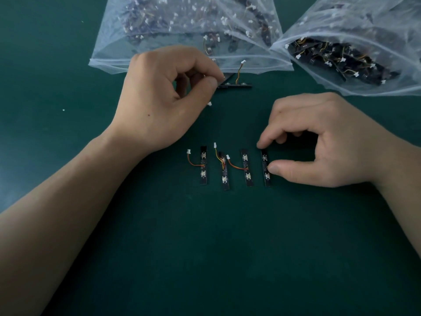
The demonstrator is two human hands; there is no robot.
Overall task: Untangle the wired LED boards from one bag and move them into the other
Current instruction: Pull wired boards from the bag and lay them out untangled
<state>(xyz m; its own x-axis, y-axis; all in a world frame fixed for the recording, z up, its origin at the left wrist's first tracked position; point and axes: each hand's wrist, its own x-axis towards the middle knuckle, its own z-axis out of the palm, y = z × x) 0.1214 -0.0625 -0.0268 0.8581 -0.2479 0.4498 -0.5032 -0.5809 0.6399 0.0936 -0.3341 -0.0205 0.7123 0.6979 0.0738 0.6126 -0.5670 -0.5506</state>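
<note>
nearest us, on the dark green mat (205, 247), four narrow black led boards (203, 165) with orange and yellow wires and white plug ends lie side by side in a neat row, each apart from the next, though the third one's plug ends just beside the second. our right hand (319, 142) is on the rightmost board (267, 179): the index fingertip (261, 145) touches its far end and the thumb presses its edge, a light pinch that we read as squaring it into line; its wire is hidden from us. further out, our left hand (166, 96) is curled, thumb and forefinger pinching the end of a black board (237, 85) that lies on the mat just outside the mouth of the middle clear plastic bag (159, 30). another board seems to cross behind it, and a wire climbs to a white plug (243, 62) at the bag's edge. a loose white plug (209, 103) shows just below that hand. beyond, to the right, sits the other clear plastic bag (364, 26), its mouth open and dark with boards. we judge this to be the untangling step, with the row not yet bagged. the next move calls for drawing the pinched board free slowly, so that its wire slips clear of its neighbour without dragging more out of the bag.
</note>
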